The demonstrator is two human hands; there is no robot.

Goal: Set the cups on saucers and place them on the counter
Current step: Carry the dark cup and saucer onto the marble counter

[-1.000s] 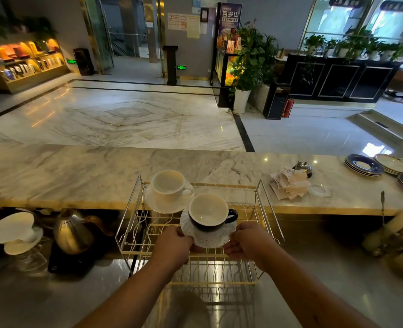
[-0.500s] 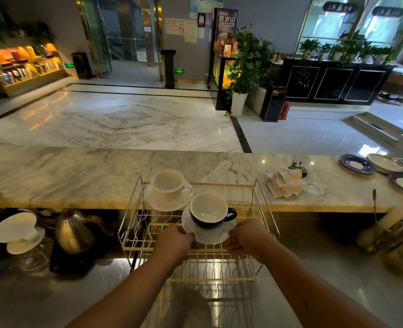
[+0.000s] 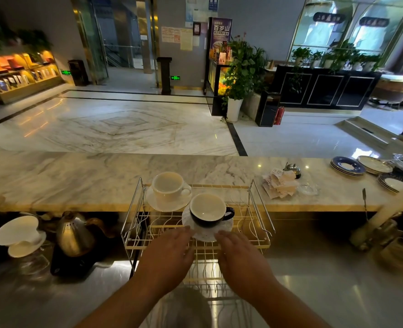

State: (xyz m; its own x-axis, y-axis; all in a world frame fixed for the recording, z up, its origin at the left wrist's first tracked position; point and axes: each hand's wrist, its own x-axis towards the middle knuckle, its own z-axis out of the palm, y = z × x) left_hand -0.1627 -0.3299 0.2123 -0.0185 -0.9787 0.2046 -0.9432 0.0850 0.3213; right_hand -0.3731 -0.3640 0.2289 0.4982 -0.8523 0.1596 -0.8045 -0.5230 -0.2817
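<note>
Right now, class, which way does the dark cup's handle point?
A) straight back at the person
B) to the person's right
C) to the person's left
B: the dark cup sits on its speckled saucer, and its handle sticks out to the person's right, away from the white cup.

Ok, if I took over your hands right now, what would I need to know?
Hands: the left hand is open, with straight fingers at the near rim of the speckled saucer. The right hand is the same, on the rim's other side.
Things: the dark cup sits on that saucer above the wire rack, short of the counter. I cannot tell if the rack bears it.
Done: the white cup is on its white saucer at the counter's near edge.
Left: move the dark cup and its saucer onto the counter.
</note>
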